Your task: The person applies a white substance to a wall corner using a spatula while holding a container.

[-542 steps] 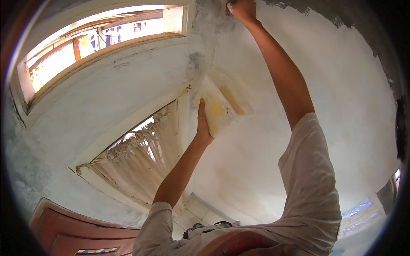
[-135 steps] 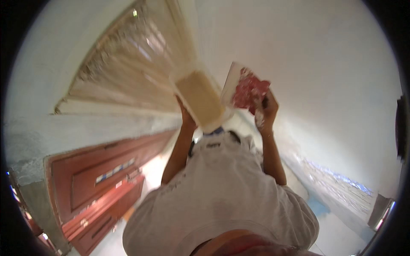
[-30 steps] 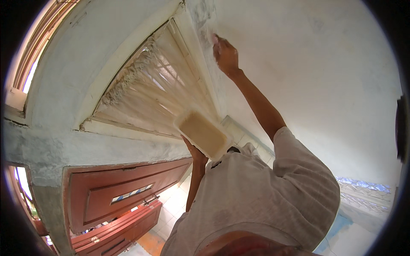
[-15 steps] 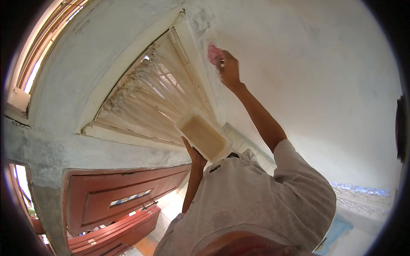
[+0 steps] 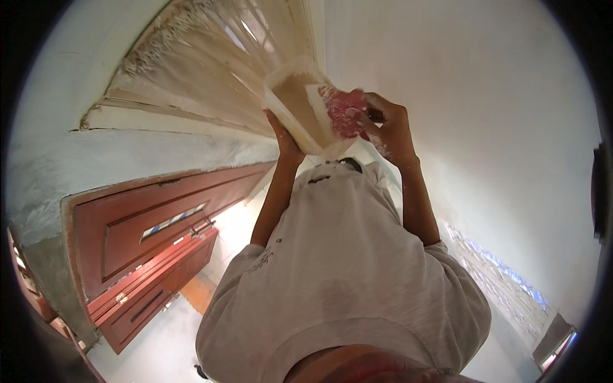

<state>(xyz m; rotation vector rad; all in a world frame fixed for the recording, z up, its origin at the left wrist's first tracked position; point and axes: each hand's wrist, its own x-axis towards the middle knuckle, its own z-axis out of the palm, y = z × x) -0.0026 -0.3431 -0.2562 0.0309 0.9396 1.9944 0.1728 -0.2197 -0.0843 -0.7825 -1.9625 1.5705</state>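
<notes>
In the head view my left hand [image 5: 284, 137] is closed round the side of a translucent plastic tub [image 5: 293, 106] that has pale beige stuff in it. My right hand [image 5: 389, 127] grips a red scraper [image 5: 346, 112] with a pale flat blade, held over the tub's right side and partly inside it. White smears coat the scraper and the fingers of that hand. Both hands are raised at chest height, close together.
A curtained window [image 5: 198, 70] is behind the tub, with a patchy wall [image 5: 57, 166] at left. Red wooden doors [image 5: 121, 242] stand at lower left. A pale wall [image 5: 479, 127] fills the right side, and a pale floor [image 5: 153, 345] shows below.
My right hand has come down and across from the wall corner to the tub with the scraper. The tub sits higher in the picture, and the whole view has shifted.
</notes>
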